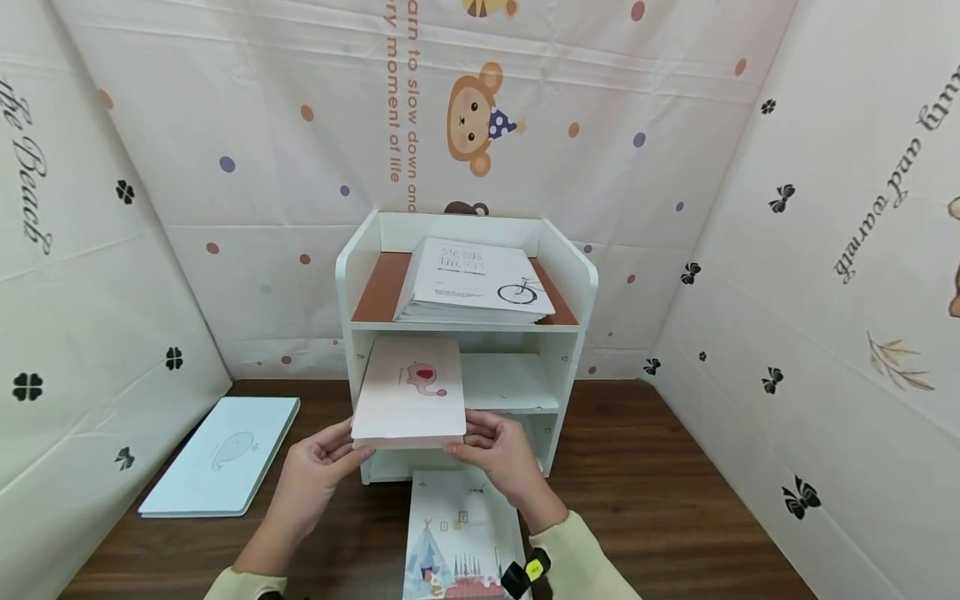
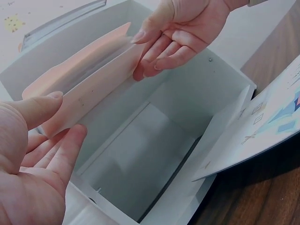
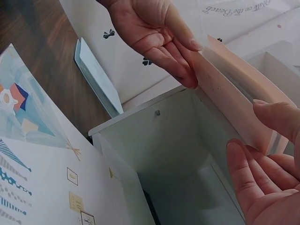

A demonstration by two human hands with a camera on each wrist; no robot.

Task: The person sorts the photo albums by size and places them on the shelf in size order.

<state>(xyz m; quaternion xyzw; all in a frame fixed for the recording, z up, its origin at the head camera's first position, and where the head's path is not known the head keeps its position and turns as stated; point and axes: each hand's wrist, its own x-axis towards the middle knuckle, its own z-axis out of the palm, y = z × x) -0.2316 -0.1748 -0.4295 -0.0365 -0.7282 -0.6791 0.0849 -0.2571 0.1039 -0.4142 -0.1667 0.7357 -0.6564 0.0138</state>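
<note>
A pale pink notebook (image 1: 408, 396) with a pink elephant on its cover lies flat, its far part in the middle compartment of a white shelf unit (image 1: 588, 283) and its near end sticking out. My left hand (image 1: 311, 471) holds its near left corner, thumb above and fingers beneath in the left wrist view. At the near right corner my right hand (image 1: 506, 458) grips it the same way. Seen from the right wrist, the pink edge (image 3: 229, 103) spans both hands over the lower compartment.
White booklets (image 1: 480, 279) with a bicycle print are stacked on the top shelf. A light blue notebook (image 1: 225, 458) lies on the brown table (image 1: 637, 500) at left. In front of the unit is a book with a tent picture (image 1: 450, 517), below my right forearm.
</note>
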